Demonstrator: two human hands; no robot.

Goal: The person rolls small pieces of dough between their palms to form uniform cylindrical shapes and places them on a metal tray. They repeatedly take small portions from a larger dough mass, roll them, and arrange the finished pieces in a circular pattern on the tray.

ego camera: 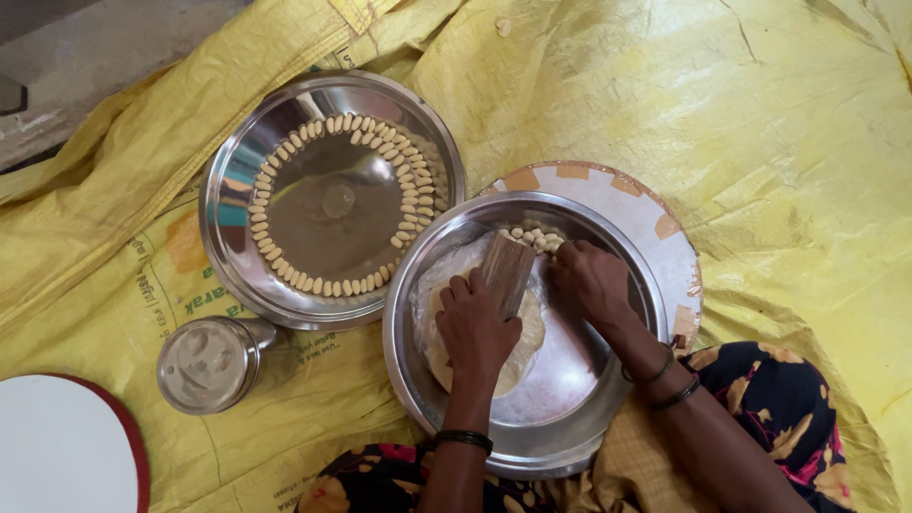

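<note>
Ridged wooden block [506, 272] is being held upright-tilted by the left hand [473, 328], over a flat dough sheet [527, 332] inside the near steel bowl [579, 418]. Small shaped dough pieces [534, 237] at the bowl's far side are being pinched by the right hand [591, 280], fingers closed. A steel plate [237, 256] ringed with finished pieces [410, 195] and a steel tin [207, 364] are sitting on the yellow sheet [760, 123].

A crumpled yellow woven sheet [760, 123] covers the floor [85, 57], whose bare grey surface shows at the upper left of the frame. Directly on the sheet lie a wide steel plate [237, 199] at centre left, a small lidded steel container [209, 364] at lower left, a white round board with a red rim [66, 446] in the lower left corner, and a round white board [655, 237] right of centre, under a steel bowl [608, 418].
</note>
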